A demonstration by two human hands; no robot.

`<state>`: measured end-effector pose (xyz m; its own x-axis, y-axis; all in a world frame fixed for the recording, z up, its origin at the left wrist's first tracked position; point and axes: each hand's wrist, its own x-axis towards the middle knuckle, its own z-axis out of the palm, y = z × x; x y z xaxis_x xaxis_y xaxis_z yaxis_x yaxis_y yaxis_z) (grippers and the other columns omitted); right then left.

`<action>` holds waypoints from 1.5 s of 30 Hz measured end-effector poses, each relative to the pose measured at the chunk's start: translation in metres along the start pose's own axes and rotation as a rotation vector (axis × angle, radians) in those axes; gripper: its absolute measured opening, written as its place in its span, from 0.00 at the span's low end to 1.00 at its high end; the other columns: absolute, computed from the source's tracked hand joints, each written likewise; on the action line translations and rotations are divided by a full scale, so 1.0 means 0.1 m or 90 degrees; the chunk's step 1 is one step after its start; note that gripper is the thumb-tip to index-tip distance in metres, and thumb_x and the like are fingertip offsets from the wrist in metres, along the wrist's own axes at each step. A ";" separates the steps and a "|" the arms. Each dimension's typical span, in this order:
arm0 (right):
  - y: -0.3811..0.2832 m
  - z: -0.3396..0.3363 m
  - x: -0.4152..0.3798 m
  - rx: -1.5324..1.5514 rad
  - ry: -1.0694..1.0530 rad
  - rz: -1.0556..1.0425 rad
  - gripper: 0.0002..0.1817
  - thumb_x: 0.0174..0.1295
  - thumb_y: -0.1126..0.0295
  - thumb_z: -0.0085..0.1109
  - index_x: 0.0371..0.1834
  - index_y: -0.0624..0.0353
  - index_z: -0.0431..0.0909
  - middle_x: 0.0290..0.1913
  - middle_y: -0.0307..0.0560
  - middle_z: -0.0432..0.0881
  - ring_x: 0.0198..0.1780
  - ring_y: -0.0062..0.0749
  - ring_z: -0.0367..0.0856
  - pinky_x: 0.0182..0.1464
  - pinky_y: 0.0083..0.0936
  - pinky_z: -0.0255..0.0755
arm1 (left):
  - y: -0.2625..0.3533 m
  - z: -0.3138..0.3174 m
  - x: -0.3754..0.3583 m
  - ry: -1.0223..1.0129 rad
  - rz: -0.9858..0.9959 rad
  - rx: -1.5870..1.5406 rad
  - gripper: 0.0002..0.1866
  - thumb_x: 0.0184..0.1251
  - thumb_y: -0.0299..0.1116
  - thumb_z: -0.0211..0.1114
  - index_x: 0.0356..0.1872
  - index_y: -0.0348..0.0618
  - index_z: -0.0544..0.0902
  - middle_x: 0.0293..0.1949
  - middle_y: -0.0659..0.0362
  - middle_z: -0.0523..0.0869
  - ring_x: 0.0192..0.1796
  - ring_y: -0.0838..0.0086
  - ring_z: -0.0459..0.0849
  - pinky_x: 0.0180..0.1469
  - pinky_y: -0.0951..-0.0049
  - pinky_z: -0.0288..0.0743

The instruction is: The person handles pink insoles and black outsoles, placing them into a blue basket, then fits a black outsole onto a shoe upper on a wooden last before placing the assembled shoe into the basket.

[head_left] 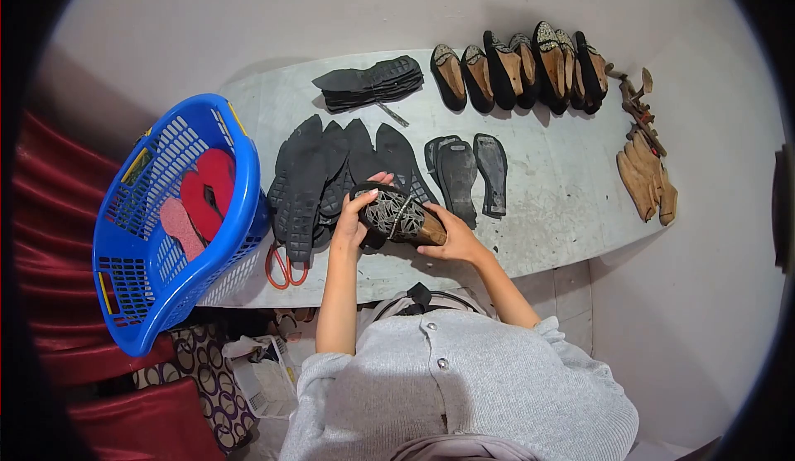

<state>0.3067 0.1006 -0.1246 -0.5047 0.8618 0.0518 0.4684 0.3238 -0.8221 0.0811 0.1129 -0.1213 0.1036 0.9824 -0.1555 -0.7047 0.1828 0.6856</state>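
Both my hands hold a black shoe upper with a silver pattern [396, 212], stretched on a wooden last, just above the near edge of the grey table [546, 204]. My left hand [354, 217] grips its toe end. My right hand [451, 241] supports its heel end from below. Directly behind the shoe lies a fan of black pointed soles [331, 175]. Three grey insoles [468, 171] lie to the right of them.
A blue plastic basket [178, 221] with red and pink insoles sits at the table's left edge. Red-handled scissors [284, 266] lie beside it. Several finished shoes on lasts [522, 70] line the far edge, next to a stack of black soles [368, 82]. Wooden lasts [648, 181] lie at the right.
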 end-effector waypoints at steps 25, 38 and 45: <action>0.01 0.07 0.00 -0.077 0.049 -0.007 0.37 0.33 0.58 0.70 0.51 0.61 0.71 0.46 0.55 0.77 0.49 0.48 0.76 0.51 0.36 0.68 | 0.06 0.05 0.01 0.125 0.086 0.294 0.17 0.59 0.37 0.65 0.44 0.35 0.79 0.42 0.54 0.83 0.43 0.77 0.79 0.50 0.78 0.70; 0.11 0.01 0.05 0.014 -0.023 0.017 0.46 0.35 0.51 0.72 0.60 0.58 0.64 0.53 0.59 0.73 0.56 0.50 0.71 0.58 0.38 0.64 | -0.07 -0.04 0.09 0.229 0.197 0.416 0.11 0.60 0.33 0.64 0.34 0.32 0.82 0.31 0.60 0.84 0.35 0.81 0.78 0.43 0.81 0.69; 0.10 -0.16 0.09 -0.052 -0.157 0.151 0.54 0.31 0.42 0.71 0.59 0.71 0.63 0.56 0.65 0.70 0.59 0.52 0.68 0.60 0.34 0.62 | 0.10 -0.18 0.01 0.140 0.123 0.554 0.18 0.52 0.40 0.71 0.34 0.34 0.81 0.31 0.59 0.84 0.34 0.80 0.79 0.38 0.79 0.72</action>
<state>0.3183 0.1182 -0.1237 -0.5308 0.7994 -0.2815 0.6444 0.1649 -0.7467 0.0619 0.1154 -0.1274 -0.1593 0.9858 -0.0524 0.0907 0.0674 0.9936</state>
